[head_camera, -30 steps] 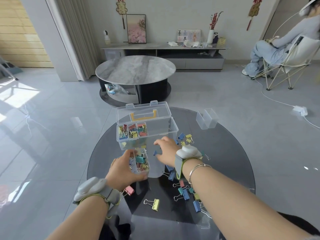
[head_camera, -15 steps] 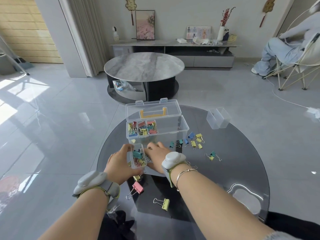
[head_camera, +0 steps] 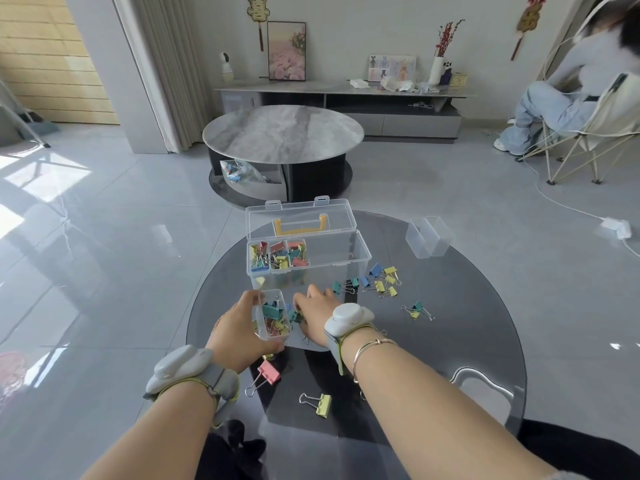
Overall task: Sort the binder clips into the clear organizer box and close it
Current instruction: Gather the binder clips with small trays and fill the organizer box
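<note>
The clear organizer box (head_camera: pixel 346 258) stands open on the round dark glass table (head_camera: pixel 467 341), its lid with a yellow handle tipped back. Its left compartments hold coloured binder clips (head_camera: pixel 277 256). My left hand (head_camera: pixel 239 332) grips a small clear bin (head_camera: pixel 272 317) full of clips, just in front of the box. My right hand (head_camera: pixel 315 315) is beside that bin, fingers closed around a few clips. Loose clips (head_camera: pixel 379 280) lie right of the box, a teal-yellow pair (head_camera: pixel 417 308) further right, a pink clip (head_camera: pixel 266 372) and a yellow clip (head_camera: pixel 320 403) near me.
Two empty clear bins (head_camera: pixel 429 235) sit at the table's far right. A marble coffee table (head_camera: pixel 282 133) stands beyond, a TV cabinet behind it. A person sits in a folding chair (head_camera: pixel 585 133) at the right, with a white cable (head_camera: pixel 568 206) across the floor.
My right hand drew back from the clips right of the box to beside the small bin in my left hand. The view shifted left, showing more clips on the right.
</note>
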Motion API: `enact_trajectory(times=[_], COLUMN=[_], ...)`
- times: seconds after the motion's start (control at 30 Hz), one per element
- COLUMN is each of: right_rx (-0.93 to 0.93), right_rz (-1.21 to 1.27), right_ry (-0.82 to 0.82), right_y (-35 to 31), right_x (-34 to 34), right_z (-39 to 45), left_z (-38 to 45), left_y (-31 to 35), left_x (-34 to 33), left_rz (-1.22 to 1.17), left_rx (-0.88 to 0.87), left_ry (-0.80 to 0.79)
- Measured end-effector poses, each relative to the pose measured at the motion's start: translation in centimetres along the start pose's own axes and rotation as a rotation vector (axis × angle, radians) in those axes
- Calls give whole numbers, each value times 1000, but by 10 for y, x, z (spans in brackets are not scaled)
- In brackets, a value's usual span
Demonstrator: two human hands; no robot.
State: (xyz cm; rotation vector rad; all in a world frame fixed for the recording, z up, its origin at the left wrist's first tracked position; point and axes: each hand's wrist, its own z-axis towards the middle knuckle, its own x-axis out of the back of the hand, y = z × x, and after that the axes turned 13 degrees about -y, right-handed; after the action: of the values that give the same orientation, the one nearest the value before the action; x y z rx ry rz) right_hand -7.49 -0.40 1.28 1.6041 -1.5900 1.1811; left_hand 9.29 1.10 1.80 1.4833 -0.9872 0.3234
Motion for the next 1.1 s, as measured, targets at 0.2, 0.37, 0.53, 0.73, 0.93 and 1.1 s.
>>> enact_trajectory(times=[0.2, 0.37, 0.53, 0.73, 0.93, 1.1], right_rx=[-91, -127, -119, 47, 68, 62], right_rz=[19, 89, 334, 766, 636, 534], right_ry=[-70, -31, 103, 226, 61, 71], right_y=[16, 36, 43, 24, 9, 12], right_x=[3, -5, -2, 45, 47, 43], right_z=[-7, -23, -36, -52, -59, -61], left_z=[-3, -6, -5, 0, 2, 2], left_y=[5, 10, 16, 23, 23, 23], left_x=[-8, -20, -30, -40, -41, -41], left_rz=[-41, -52, 11, 119, 125, 128], left_rx=[-43, -67, -36, 4, 36, 48], left_ry=[-43, -76, -48, 19, 22, 21])
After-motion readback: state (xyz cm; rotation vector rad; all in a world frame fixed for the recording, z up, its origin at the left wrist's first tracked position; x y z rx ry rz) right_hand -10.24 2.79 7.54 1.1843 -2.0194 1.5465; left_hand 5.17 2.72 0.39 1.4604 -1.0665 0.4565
